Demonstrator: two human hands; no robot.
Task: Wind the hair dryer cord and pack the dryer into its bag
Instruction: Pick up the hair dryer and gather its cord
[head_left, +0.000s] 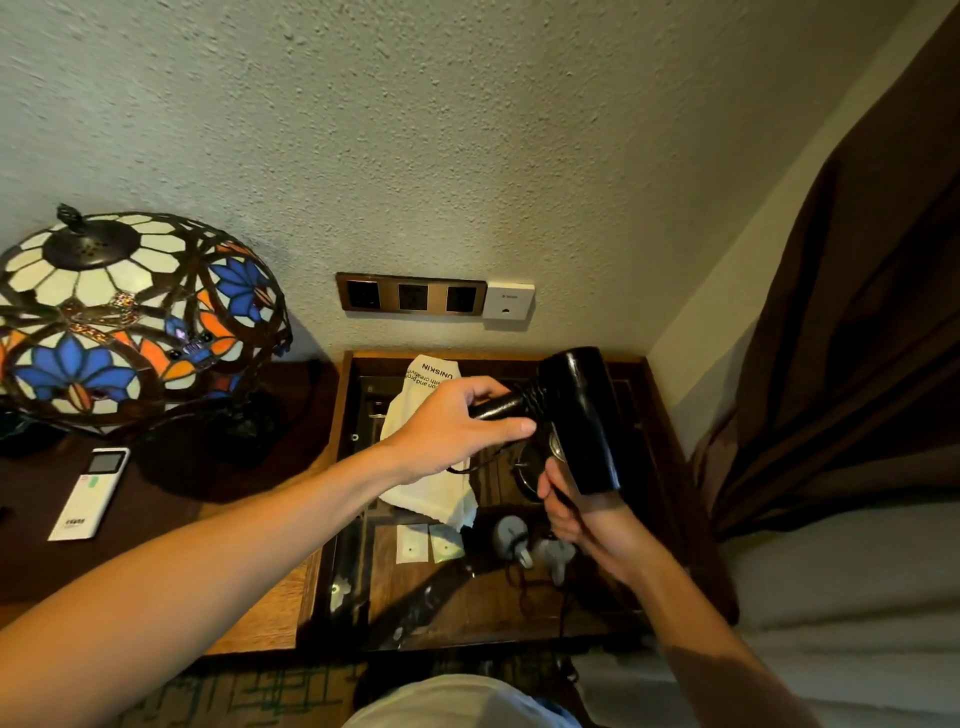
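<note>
A black hair dryer is held above a glass-topped side table. My left hand grips its handle, where several turns of black cord are wrapped. My right hand is closed below the barrel's lower end, pinching the cord. Loose cord trails down to a grey plug lying on the table. A white cloth bag with printed text lies on the table under my left hand.
A stained-glass lamp and a white remote sit on the dark table at left. Wall sockets are behind the side table. A brown curtain and white bedding are at right. Two small sachets lie under the glass.
</note>
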